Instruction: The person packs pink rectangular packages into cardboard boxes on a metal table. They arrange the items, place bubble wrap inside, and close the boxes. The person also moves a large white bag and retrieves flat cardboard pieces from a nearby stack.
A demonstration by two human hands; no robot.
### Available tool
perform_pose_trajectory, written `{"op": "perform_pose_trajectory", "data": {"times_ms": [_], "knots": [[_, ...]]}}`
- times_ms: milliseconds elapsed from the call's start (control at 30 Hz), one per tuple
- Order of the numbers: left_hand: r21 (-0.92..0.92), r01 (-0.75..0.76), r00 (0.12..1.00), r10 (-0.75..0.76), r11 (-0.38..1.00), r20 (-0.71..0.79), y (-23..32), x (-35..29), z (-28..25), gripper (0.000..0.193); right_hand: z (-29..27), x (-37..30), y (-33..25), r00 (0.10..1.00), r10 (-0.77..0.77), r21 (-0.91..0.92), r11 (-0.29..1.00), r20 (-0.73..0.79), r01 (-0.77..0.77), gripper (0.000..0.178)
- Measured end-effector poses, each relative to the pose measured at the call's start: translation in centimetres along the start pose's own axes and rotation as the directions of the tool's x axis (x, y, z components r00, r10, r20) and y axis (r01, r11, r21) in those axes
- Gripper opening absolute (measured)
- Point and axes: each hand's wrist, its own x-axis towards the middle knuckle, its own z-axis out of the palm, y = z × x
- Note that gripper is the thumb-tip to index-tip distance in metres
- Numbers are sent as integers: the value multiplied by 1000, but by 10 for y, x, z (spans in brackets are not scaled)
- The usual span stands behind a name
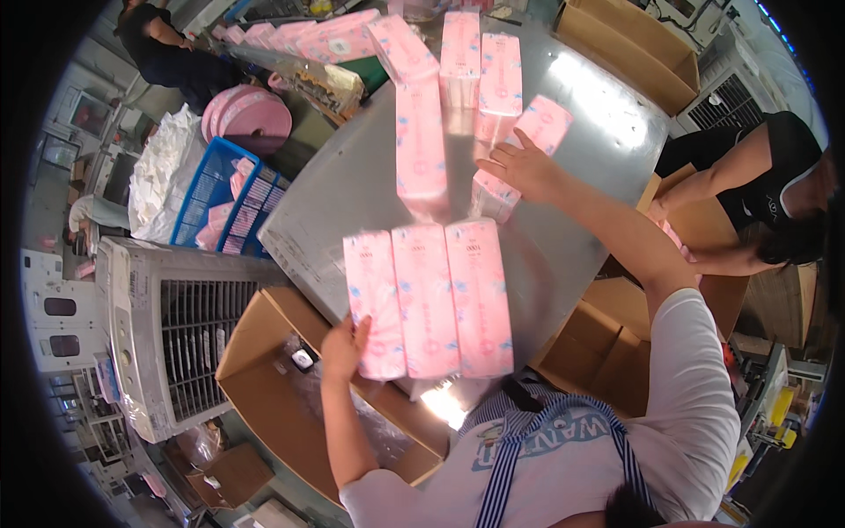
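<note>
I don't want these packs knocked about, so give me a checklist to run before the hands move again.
1. Left hand touching the row of three pink packs: ok.
2. Packs in that row side by side: ok.
3. Row fully supported by the metal table: cannot tell, its underside is hidden.
4. Right hand on a separate pink pack: ok.
5. Other packs squared up: not ok, they lie at differing angles.
6. Co-worker's hands clear: ok, off to the right.
</note>
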Motion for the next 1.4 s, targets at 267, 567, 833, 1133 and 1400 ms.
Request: {"op": "perform_pose_trajectory", "data": {"times_ms": [267, 567, 833, 1133, 1400], "knots": [[-336, 262, 954, -189, 905, 234, 18, -56, 36, 61, -3, -28, -33, 841, 416, 482, 690, 347, -540, 61], [-764, 99, 992, -6, 637, 124, 35, -56, 60, 69, -46, 140, -84, 653, 625, 528, 414, 428, -742, 93], [-807, 351, 935, -141, 474, 324, 31, -63, 68, 78, -73, 151, -65, 815, 533, 848, 303, 227, -434, 107], [-872, 386, 918, -221, 300, 330, 22, -68, 77, 77, -104, -81, 11, 725, 689, 558, 601, 1, -572, 100], [-892, 421, 899, -204, 163, 387, -3, -65, 95, 71, 37, -164, -1, 686, 104, 646, -462, 720, -607, 78]]}}
